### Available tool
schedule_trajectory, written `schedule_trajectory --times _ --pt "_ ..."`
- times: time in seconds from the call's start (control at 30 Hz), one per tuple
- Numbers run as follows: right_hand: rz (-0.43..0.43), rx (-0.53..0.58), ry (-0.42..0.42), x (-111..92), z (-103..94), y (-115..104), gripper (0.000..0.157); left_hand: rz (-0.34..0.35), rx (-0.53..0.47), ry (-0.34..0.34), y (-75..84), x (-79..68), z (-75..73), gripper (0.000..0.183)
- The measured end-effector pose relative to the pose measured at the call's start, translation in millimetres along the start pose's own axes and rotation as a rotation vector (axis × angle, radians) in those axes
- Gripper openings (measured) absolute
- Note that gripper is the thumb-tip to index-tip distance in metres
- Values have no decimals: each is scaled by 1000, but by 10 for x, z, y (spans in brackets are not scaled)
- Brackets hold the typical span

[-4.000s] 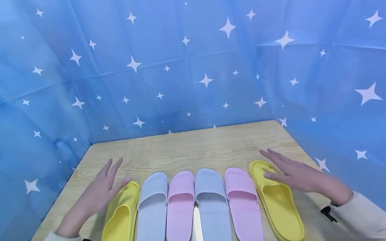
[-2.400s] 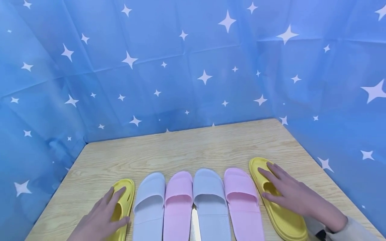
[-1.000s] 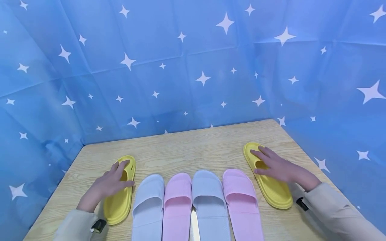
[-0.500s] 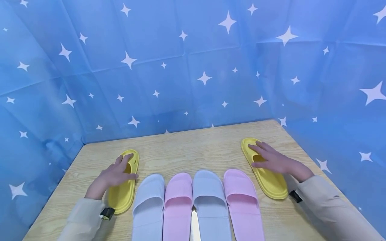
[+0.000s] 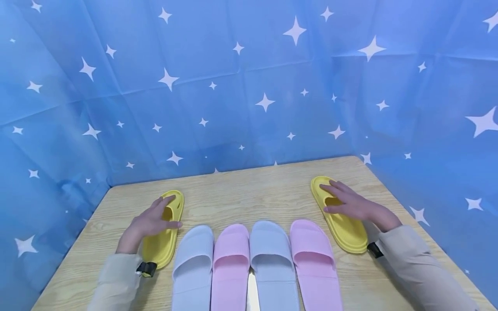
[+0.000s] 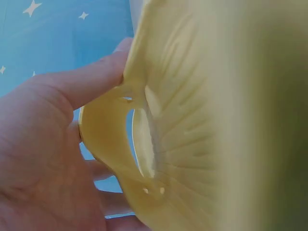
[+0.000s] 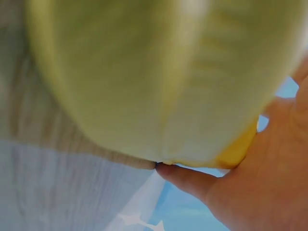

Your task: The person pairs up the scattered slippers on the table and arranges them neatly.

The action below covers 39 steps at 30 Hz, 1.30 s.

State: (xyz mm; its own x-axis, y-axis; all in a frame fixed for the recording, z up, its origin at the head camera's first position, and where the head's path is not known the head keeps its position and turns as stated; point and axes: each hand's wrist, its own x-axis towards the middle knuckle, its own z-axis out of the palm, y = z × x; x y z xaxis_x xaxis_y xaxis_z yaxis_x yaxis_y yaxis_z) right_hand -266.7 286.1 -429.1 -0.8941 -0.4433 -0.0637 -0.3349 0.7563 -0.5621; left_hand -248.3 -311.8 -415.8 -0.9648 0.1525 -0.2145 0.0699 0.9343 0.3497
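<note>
My left hand (image 5: pixel 149 222) grips the left yellow slipper (image 5: pixel 160 248) across its strap, thumb on the inner side and fingers over the far side. In the left wrist view the thumb (image 6: pixel 96 79) presses the slipper's edge, with the fingers partly hidden behind the strap. On the right, my other hand (image 5: pixel 352 205) holds the second yellow slipper (image 5: pixel 348 233) by the strap in the same way. Its sole fills much of the right wrist view, and the thumb (image 7: pixel 190 182) lies along its edge. Both yellow slippers point toward the back, toes angled differently.
Between the hands, nearer the front, stand a light blue slipper (image 5: pixel 194 246), a pink slipper (image 5: pixel 232 246), another blue slipper (image 5: pixel 270 242) and another pink slipper (image 5: pixel 311 242) in a row. They lie on a wooden table (image 5: pixel 249 190) with a blue starry curtain (image 5: pixel 233 108) around it.
Both hands, earlier spread above the yellow slippers, have come down and taken hold of them. Each yellow slipper has moved toward the back, the left one also slightly rightward. The middle slippers stay put.
</note>
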Motion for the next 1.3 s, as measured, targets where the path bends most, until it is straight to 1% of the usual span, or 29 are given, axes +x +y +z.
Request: schedule_trajectory --times 0.1,0.23,0.3,0.43,0.47,0.57,0.7,0.8,0.9,1.0,1.1,1.2,1.3 --pt "-1 1 1 25 -7 4 81 -10 -16 31 -18 0 15 103" --pt "46 2 -16 -6 -32 -34 88 -25 -68 40 -6 -6 55 105" --pt "74 11 -51 -35 -57 -78 96 -45 -117 22 14 -36 57 109" --pt "123 11 -143 -112 -102 -194 108 -99 -204 -47 63 -104 35 121" --pt "137 8 -168 -135 -113 -228 110 -114 -211 -63 78 -120 25 125" --pt "189 -25 -213 -217 -123 -324 114 -147 -182 -96 144 -185 1 136" --pt "255 -83 -222 -271 -93 -414 123 -178 -97 -115 249 -280 -44 144" --pt "297 -90 -221 -252 -40 -468 128 -188 -59 -123 290 -323 -80 143" --pt "330 -76 -230 -231 21 -514 129 -190 -52 -128 286 -348 -65 140" --pt "344 -68 -239 -217 42 -532 127 -187 -31 -129 259 -355 -50 138" --pt "335 -89 -240 -206 4 -520 125 -176 -22 -122 244 -330 -59 137" --pt "321 -95 -229 -181 -33 -485 123 -161 -15 -106 241 -282 -80 137" --pt "312 -61 -203 -140 -16 -440 118 -153 -17 -95 229 -239 -78 137"
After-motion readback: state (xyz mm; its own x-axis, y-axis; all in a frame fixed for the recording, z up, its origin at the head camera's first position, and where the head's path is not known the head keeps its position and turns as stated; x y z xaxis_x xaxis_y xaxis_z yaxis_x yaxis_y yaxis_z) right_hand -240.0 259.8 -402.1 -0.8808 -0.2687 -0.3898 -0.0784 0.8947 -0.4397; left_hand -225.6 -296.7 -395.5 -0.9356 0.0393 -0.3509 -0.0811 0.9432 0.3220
